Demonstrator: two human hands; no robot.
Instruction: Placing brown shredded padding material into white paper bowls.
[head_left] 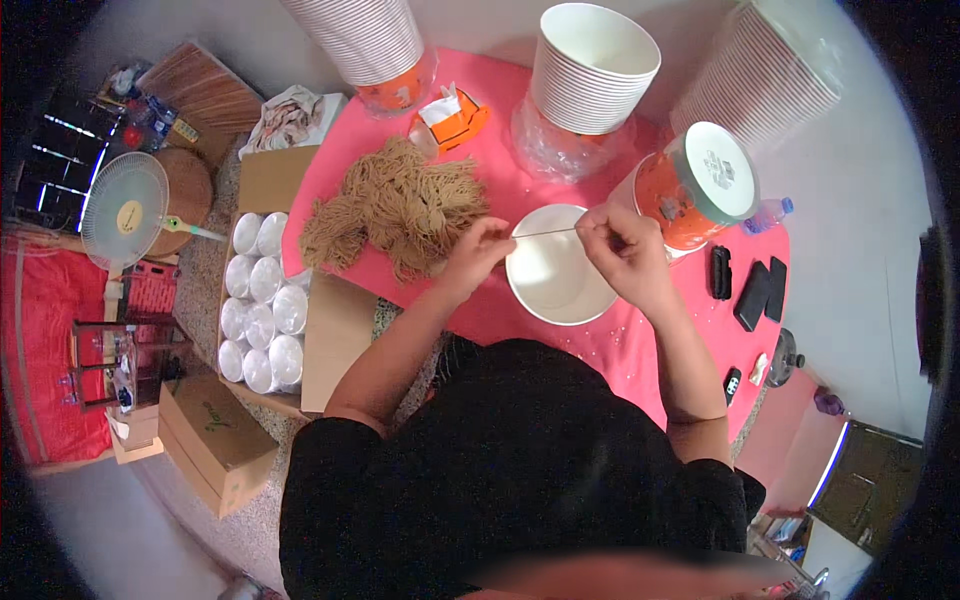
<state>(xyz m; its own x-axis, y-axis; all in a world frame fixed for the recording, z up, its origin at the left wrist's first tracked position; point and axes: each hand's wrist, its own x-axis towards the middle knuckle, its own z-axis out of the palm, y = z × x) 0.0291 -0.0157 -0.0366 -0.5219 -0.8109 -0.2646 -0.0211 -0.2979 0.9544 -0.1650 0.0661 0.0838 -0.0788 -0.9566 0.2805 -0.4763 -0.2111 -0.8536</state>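
My left hand [478, 252] and my right hand [620, 252] each pinch one end of a thin tan string [546, 232], pulled taut between them. The string runs over an empty white paper bowl [556, 268] on the pink table [500, 100]. A heap of the same tan strings [395, 205] lies just left of my left hand. An orange tub with a white lid [695, 185] lies on its side just beyond my right hand.
Stacks of white ribbed paper bowls [590, 65] stand at the table's far side. An open cardboard box of white lidded cups [262, 305] sits to the left. Black phones [755, 292] lie at the right. A small fan [125, 210] and closed boxes [215, 440] are on the floor.
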